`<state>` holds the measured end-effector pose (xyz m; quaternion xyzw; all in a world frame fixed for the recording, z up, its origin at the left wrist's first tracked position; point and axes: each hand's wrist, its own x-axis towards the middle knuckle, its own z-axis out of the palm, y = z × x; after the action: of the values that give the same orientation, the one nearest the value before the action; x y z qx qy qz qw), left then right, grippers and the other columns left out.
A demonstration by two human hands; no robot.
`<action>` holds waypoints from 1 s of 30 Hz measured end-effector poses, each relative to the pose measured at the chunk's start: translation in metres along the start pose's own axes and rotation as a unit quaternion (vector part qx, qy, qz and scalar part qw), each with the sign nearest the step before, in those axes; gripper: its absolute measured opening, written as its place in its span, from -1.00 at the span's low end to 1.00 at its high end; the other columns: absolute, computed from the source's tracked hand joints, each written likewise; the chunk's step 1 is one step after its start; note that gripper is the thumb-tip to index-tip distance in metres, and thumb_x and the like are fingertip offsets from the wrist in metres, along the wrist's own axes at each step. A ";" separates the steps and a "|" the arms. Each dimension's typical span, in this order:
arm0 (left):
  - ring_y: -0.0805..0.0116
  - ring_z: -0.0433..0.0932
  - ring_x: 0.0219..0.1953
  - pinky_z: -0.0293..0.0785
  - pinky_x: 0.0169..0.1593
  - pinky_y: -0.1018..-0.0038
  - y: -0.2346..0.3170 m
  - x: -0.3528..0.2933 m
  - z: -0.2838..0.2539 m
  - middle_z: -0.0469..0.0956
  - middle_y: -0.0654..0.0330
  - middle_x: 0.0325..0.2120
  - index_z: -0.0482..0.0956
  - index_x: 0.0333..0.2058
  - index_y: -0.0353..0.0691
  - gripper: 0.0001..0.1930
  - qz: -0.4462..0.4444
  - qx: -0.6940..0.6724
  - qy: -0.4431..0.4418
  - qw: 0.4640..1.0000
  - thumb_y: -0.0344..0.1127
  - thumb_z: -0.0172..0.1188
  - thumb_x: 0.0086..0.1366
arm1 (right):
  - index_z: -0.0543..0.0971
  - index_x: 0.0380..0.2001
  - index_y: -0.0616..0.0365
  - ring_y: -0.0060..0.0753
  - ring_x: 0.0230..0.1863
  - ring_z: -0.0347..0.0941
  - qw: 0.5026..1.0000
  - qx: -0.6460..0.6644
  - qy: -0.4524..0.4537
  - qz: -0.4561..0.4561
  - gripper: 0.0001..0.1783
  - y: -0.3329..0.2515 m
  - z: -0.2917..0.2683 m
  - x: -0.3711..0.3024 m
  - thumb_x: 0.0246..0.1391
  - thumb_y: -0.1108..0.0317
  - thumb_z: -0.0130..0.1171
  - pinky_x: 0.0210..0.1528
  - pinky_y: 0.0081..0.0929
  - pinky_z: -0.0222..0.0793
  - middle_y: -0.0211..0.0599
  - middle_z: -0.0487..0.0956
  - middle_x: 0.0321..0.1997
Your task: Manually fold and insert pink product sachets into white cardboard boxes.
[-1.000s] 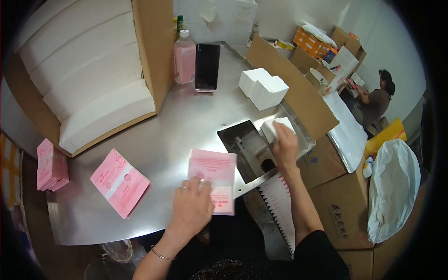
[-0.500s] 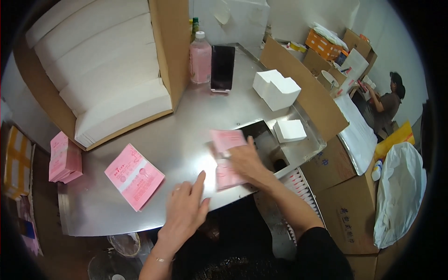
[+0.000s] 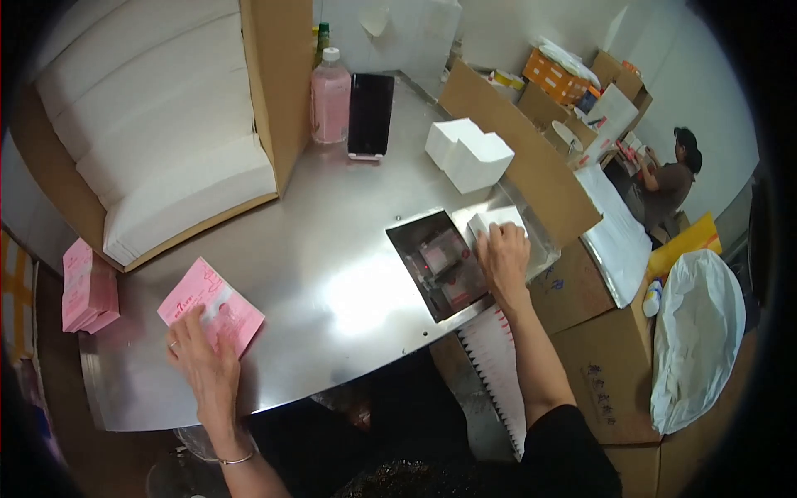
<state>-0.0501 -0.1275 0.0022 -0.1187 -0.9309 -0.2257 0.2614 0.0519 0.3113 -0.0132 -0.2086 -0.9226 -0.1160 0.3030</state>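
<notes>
While the left hand (image 3: 206, 357) rests, fingers loosely parted, on the pink stack (image 3: 217, 295) at eight o'clock on the table (image 3: 324, 224), the right hand (image 3: 504, 257) curls narrow fingers over the white block (image 3: 498, 216) at the opening's (image 3: 407, 235) two o'clock; its grip cannot be confirmed.

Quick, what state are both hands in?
Left hand: fingers spread on the pink packet; grip unclear.
Right hand: fingers curled at the white block; grip unclear.
</notes>
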 end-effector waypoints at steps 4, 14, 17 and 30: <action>0.01 0.39 -0.05 0.10 0.24 0.06 -0.015 -0.004 -0.005 0.45 0.08 -0.24 0.50 -0.17 -0.20 -0.81 0.060 0.034 -0.131 0.989 -0.50 0.13 0.22 | 0.64 -0.44 0.22 -0.05 -0.18 0.44 0.998 0.038 0.014 0.041 -0.78 0.007 0.005 -0.002 0.18 0.31 0.15 -0.16 -0.10 0.34 -0.15 0.54 -0.33; 0.09 0.42 -0.18 0.27 -0.07 0.22 0.069 -0.017 0.008 0.48 0.06 -0.30 0.54 -0.17 -0.23 -0.84 0.186 -0.199 -0.123 0.954 -0.44 0.15 0.26 | 0.65 -0.42 0.27 -0.05 -0.20 0.44 0.988 0.145 -0.004 0.052 -0.75 0.019 -0.002 0.001 0.22 0.32 0.13 -0.18 -0.11 0.34 -0.12 0.52 -0.36; 0.09 0.41 -0.22 0.27 -0.16 0.22 0.082 -0.030 0.038 0.46 0.06 -0.32 0.55 -0.15 -0.23 -0.78 0.227 -0.134 -0.156 0.952 -0.43 0.22 0.21 | 0.66 -0.38 0.27 -0.04 -0.19 0.43 0.991 0.129 -0.007 0.044 -0.81 0.018 -0.004 0.004 0.18 0.38 0.14 -0.16 -0.10 0.34 -0.12 0.51 -0.34; -0.13 0.35 0.16 0.30 0.07 0.12 0.083 -0.031 0.035 0.35 -0.16 0.12 0.47 0.06 -0.31 -0.41 0.274 -0.211 -0.195 0.918 -0.23 0.37 0.04 | 0.56 0.00 0.15 0.02 0.17 0.48 0.892 0.233 -0.067 -0.380 -0.64 -0.125 -0.074 -0.056 0.09 0.48 0.10 0.30 0.35 0.21 -0.07 0.57 0.01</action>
<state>-0.0112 -0.0416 -0.0120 -0.4633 -0.8252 -0.3088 0.0955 0.0736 0.1573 0.0003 0.2274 -0.9502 0.0106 0.2128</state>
